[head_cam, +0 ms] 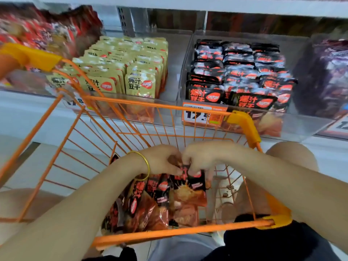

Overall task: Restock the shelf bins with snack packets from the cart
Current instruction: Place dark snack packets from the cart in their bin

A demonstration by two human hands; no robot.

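Both my hands reach down into an orange wire cart (162,234). My left hand (162,160), with a gold bangle on its wrist, and my right hand (201,157) meet over a bunch of black and red snack packets (190,182) and grip their top edges together. More black and red packets (143,204) lie heaped on the cart's floor below. Beyond the cart, a clear shelf bin (293,127) holds rows of the same black packets (239,72). The bin to its left holds yellow-green packets (128,65).
A bin of red packets (37,34) sits at the far left and a bin of dark purple packets (331,76) at the far right. Orange price tags (203,114) hang on the bin fronts. A white shelf board (188,4) runs overhead.
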